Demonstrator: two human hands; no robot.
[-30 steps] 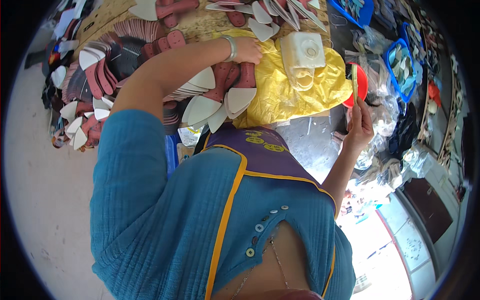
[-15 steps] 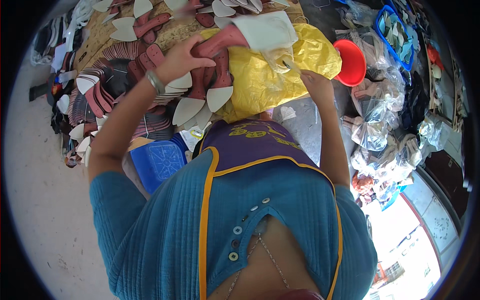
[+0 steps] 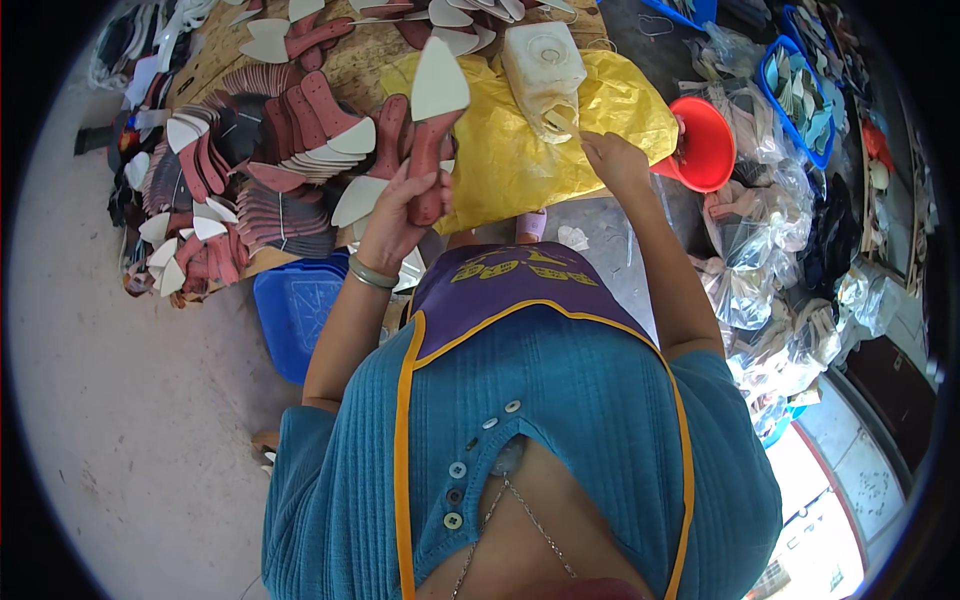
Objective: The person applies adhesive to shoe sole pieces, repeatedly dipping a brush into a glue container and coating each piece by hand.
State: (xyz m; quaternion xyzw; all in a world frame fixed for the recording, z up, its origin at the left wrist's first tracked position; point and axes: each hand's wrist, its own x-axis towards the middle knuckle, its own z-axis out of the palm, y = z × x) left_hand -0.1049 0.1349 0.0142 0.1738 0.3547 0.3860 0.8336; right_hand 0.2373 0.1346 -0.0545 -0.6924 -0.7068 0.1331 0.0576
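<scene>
My left hand (image 3: 398,215) is closed around the dark red heel end of a shoe insole (image 3: 437,110). The insole stands up from the hand, its broad white toe part pointing away from me. At the right, my right hand (image 3: 615,162) pinches a flat, pale, brush-like tool (image 3: 562,123). Its far end reaches into the cut opening of a whitish plastic jug (image 3: 545,65), so the tip is hidden. The jug lies on a yellow plastic sheet (image 3: 625,105) with its opening toward me.
Bundled and loose red-and-white insoles (image 3: 320,110) cover the left of the wooden table (image 3: 210,75). A red bucket (image 3: 712,145) stands right of the yellow sheet. Clear bags (image 3: 750,235) and a blue basket (image 3: 795,100) sit farther right. Blue crates (image 3: 295,310) are below the table's left edge.
My left hand has drawn the insole toward me and away from the jug, turning its white toe from rightward to far-pointing. My right hand has shifted slightly left, the tool at the jug's opening.
</scene>
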